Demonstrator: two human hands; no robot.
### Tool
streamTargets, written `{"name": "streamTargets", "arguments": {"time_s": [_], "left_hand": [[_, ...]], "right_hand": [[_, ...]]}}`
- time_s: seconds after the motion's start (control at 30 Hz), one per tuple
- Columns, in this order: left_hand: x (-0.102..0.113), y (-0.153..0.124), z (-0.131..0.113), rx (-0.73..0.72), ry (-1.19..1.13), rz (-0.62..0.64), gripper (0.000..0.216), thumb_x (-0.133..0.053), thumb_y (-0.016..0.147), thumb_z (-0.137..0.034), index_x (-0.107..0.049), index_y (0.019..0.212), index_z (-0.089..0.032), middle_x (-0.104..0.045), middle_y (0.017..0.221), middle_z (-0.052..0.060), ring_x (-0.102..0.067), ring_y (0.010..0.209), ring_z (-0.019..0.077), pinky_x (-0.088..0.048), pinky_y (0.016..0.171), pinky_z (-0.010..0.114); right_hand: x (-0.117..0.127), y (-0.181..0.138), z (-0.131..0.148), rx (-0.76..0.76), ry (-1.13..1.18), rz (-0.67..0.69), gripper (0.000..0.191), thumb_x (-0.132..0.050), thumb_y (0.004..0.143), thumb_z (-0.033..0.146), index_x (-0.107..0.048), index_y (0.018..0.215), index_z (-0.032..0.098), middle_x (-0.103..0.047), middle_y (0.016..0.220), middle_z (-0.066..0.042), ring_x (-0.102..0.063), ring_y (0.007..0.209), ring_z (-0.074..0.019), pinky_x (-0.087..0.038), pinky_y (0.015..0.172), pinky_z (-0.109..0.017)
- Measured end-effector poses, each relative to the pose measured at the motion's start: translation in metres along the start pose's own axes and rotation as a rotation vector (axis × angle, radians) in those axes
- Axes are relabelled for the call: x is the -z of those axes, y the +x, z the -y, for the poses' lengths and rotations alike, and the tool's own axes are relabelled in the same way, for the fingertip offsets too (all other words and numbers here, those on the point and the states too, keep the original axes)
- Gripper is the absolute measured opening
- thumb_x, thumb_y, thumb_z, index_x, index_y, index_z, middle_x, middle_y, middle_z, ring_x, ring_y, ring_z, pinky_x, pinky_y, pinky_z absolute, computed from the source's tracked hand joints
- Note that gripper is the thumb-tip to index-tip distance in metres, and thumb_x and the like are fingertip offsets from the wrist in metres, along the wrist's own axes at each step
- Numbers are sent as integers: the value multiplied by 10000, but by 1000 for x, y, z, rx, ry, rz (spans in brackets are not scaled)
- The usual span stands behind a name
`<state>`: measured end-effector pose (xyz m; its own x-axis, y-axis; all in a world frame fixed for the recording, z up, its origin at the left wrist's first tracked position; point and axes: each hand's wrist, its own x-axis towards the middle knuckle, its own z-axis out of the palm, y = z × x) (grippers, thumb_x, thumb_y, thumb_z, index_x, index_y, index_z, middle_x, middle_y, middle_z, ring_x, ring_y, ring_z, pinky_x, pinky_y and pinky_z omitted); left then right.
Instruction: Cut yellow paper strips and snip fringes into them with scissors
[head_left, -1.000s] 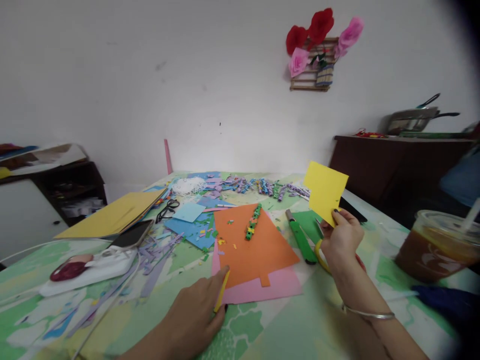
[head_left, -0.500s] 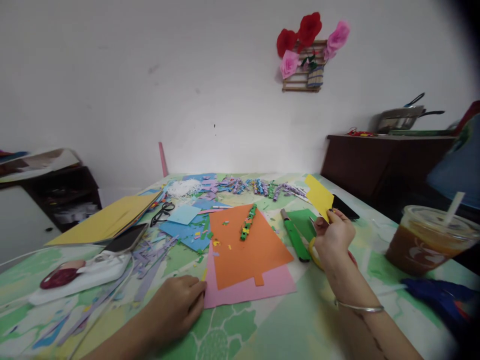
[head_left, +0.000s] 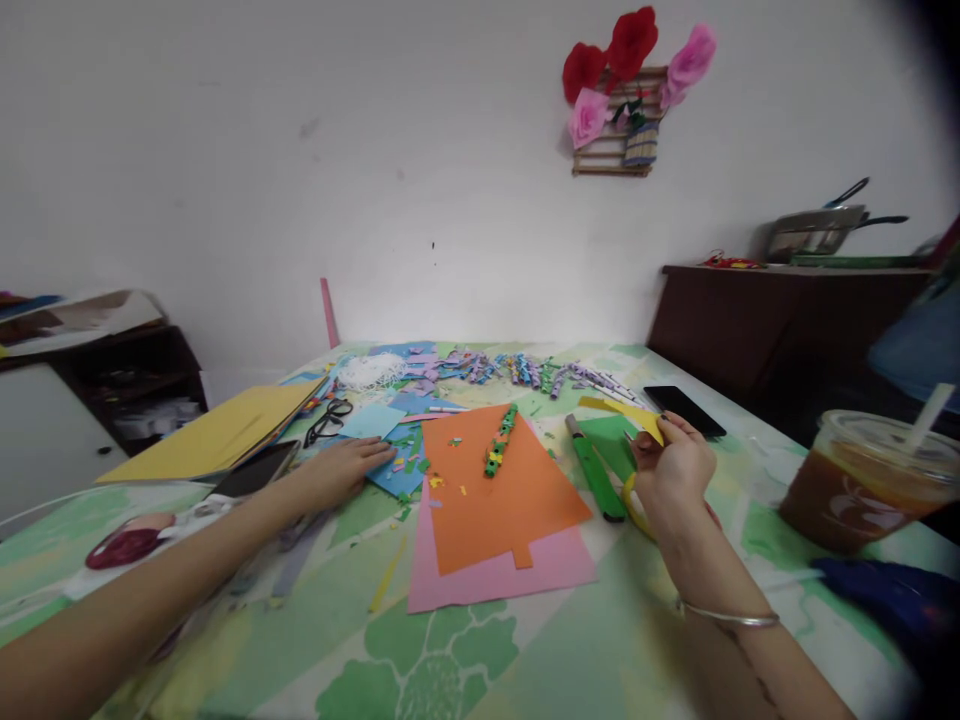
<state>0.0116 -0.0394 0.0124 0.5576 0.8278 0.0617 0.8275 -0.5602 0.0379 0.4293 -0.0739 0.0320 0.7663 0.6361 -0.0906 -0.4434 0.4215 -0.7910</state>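
Observation:
My right hand (head_left: 676, 462) pinches a sheet of yellow paper (head_left: 619, 408) between thumb and fingers, above the green paper (head_left: 604, 440). The yellow handle of scissors (head_left: 634, 508) shows beside the same hand, and the hand hides most of them. My left hand (head_left: 341, 475) reaches palm down with fingers stretched out, at the edge of the blue paper (head_left: 394, 482) and just below a light blue sheet (head_left: 373, 421). Between the hands, an orange sheet (head_left: 495, 520) lies on a pink sheet (head_left: 502, 590). On the orange sheet rests a green decorated paper roll (head_left: 500, 440).
A green utility knife (head_left: 598, 475) lies right of the orange sheet. A drink cup (head_left: 847, 490) and a phone (head_left: 684, 410) stand and lie at the right. Yellow folders (head_left: 217, 430), glasses (head_left: 328, 422) and paper scraps fill the left. Small paper rolls (head_left: 525, 370) line the back.
My left hand has moved forward and left from the pink sheet's edge to the blue paper, uncovering a yellow strip. The yellow paper in my right hand has tipped lower, uncovering the phone.

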Motion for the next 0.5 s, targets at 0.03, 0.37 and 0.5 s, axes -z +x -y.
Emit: {"name": "streamTargets", "arguments": {"time_s": [0.03, 0.37, 0.5], "left_hand": [[-1, 4, 3, -25, -19, 21, 519, -448, 754, -89, -603, 1235, -207, -578, 1331, 94, -497, 1245, 246, -314, 1068, 370], [23, 37, 23, 61, -166, 10, 421, -443, 781, -176, -668, 1136, -200, -684, 1177, 85, -603, 1101, 278, -408, 960, 359], [41, 48, 26, 189, -226, -69, 377, -467, 762, -230, -694, 1062, -224, -737, 1025, 40, -623, 1010, 264, -439, 884, 325]], "right_hand": [[1, 2, 2, 3, 5, -12, 268, -564, 931, 267, -559, 1171, 149, -605, 1124, -79, -632, 903, -199, -553, 748, -375], [7, 11, 12, 17, 88, -37, 264, -561, 933, 275, -559, 1163, 146, -607, 1105, -76, -631, 877, -191, -552, 729, -363], [6, 7, 16, 34, 133, 65, 100, -534, 917, 153, -574, 1009, 153, -592, 851, 4, -572, 622, -93, -473, 502, -196]]}}
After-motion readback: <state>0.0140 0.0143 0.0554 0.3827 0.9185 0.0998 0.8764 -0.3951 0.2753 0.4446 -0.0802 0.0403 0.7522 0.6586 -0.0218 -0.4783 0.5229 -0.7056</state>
